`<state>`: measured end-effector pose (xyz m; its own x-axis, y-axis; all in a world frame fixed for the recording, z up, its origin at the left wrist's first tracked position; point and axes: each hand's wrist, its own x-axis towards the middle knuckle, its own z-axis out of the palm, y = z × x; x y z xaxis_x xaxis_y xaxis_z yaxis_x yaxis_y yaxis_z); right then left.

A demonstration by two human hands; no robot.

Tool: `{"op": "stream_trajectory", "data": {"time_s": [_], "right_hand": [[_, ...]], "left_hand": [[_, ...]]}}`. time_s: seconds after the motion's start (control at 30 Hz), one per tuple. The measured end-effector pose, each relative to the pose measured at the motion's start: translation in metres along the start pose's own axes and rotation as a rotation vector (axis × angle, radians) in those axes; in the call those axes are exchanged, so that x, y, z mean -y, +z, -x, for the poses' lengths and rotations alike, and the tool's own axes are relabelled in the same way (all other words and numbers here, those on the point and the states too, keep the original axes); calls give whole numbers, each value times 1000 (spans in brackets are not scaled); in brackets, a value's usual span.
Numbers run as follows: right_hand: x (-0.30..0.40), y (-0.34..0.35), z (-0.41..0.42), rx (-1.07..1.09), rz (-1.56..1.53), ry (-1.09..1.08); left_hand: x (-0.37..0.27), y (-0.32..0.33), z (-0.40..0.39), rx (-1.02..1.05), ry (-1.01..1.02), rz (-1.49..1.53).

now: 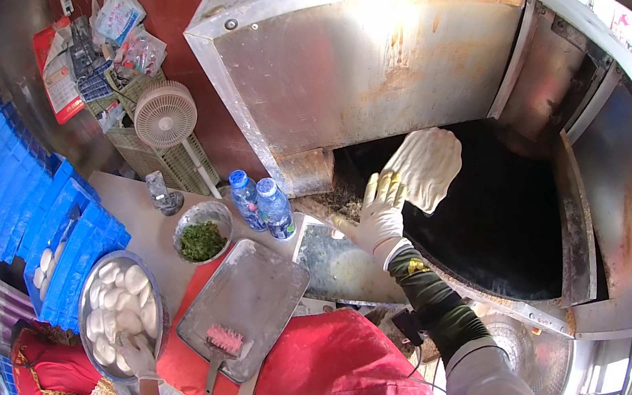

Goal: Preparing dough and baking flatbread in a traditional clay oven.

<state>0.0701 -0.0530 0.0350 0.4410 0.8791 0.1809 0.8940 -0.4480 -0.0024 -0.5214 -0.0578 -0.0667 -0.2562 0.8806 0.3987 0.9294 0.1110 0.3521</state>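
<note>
My right hand (381, 219), in a pale glove with yellowish fingertips, reaches over the edge of a dark round cooking pit (494, 222). Its fingers are stretched out and the thumb stands apart. Right at the fingertips is a flat, stretched sheet of dough (426, 167), ridged lengthwise, over the black interior. Whether the fingers still touch the dough is hard to tell; they are not closed around it. My left hand is out of view. Metal panels (371, 66) enclose the pit at the back and sides.
A co-worker's gloved hand (136, 354) is in a metal basin (162, 321) of dough pieces. Nearby are a metal tray (253, 298) with a pink-headed roller (223, 339), a bowl of chopped greens (202, 241), two bottles (275, 210), blue crates (10, 173) and a fan (166, 114).
</note>
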Motion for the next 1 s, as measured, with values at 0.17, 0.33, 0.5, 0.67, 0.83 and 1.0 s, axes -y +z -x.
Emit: {"op": "stream_trajectory", "data": {"time_s": [0.17, 0.33, 0.5, 0.67, 0.83, 1.0], "right_hand": [[-21, -11, 13, -191, -140, -240], [-83, 4, 32, -183, 4, 0], [-68, -18, -1, -412, -65, -111], [-29, 1, -2, 44, 91, 55], [-35, 18, 4, -6, -177, -125], [52, -18, 16, -346, -534, -552]], "left_hand": [[8, 0, 6, -48, -17, -46], [11, 5, 1, -61, -5, 48], [-9, -4, 2, 21, -43, -26], [15, 14, 3, -74, 55, 39], [2, -6, 7, 25, -34, -9], [-12, 3, 0, -56, 14, -95]]}}
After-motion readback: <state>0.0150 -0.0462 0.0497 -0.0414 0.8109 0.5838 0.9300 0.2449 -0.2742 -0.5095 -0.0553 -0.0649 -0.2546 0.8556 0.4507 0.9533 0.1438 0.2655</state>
